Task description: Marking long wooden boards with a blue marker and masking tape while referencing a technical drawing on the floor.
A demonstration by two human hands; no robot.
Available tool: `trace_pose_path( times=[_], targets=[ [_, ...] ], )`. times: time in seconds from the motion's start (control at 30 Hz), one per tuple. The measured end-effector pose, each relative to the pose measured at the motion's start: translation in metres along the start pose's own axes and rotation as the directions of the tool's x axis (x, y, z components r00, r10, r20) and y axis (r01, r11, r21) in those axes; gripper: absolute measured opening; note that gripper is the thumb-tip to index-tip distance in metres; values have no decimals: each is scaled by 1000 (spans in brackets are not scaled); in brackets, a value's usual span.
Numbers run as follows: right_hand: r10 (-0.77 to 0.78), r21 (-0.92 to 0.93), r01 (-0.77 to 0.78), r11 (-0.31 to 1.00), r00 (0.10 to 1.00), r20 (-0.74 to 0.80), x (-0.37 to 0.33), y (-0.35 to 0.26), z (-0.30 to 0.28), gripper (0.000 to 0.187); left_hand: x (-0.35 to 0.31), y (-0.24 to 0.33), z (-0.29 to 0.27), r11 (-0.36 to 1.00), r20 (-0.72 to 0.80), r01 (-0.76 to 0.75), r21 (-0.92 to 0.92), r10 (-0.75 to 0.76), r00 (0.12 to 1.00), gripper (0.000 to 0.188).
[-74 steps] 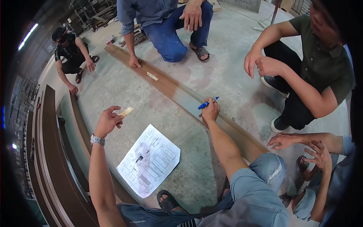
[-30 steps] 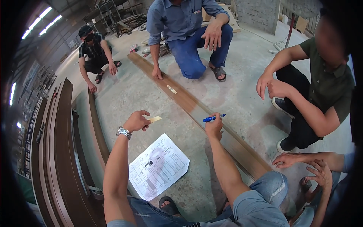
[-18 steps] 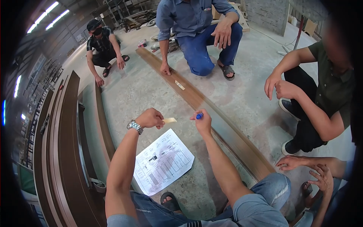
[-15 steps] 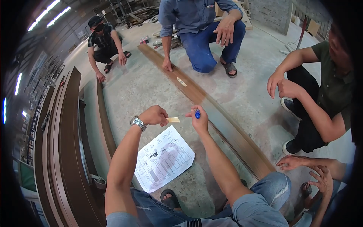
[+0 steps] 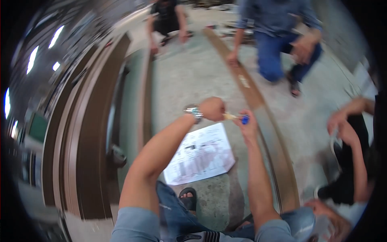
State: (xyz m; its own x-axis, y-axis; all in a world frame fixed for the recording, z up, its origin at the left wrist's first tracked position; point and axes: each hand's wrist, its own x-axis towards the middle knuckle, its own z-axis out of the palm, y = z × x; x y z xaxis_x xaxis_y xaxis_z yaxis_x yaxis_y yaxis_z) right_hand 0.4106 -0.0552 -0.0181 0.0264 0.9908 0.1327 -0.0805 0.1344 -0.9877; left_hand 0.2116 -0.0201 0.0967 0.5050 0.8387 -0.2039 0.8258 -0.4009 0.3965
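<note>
1. My left hand [image 5: 212, 109] pinches the pale tape [image 5: 230, 116], fingertips closed!
2. My right hand [image 5: 250, 126] wraps the blue marker [image 5: 245, 119].
3. They've just closed in: tape between them, past the paper [image 5: 201, 163], within marker's reach.

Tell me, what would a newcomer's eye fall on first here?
Likely the bright white sheet on the floor, near the middle. Just above it in the picture, the left hand and right hand are close together, with a pale strip between them and a blue marker in the right. A long brown board lies to their right.
</note>
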Motion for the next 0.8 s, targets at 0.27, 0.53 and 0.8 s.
trace_pose_path(
  times=[0.27, 0.53, 0.8],
  targets=[
    [34, -54, -11, 998, 896, 443, -17, -22, 62, 21, -125, -44, 40, 736, 73, 211, -643, -215, 974, 45],
    [83, -481, 473, 738, 644, 761, -2, -109, 154, 19, -324, -133, 144, 548, -626, 728, -413, -751, 210, 76],
    [53, -604, 600, 525, 685, 727, 51, -167, 212, 23, -381, -129, 230, 96, -160, 739, -667, -987, -15, 74]
  ],
)
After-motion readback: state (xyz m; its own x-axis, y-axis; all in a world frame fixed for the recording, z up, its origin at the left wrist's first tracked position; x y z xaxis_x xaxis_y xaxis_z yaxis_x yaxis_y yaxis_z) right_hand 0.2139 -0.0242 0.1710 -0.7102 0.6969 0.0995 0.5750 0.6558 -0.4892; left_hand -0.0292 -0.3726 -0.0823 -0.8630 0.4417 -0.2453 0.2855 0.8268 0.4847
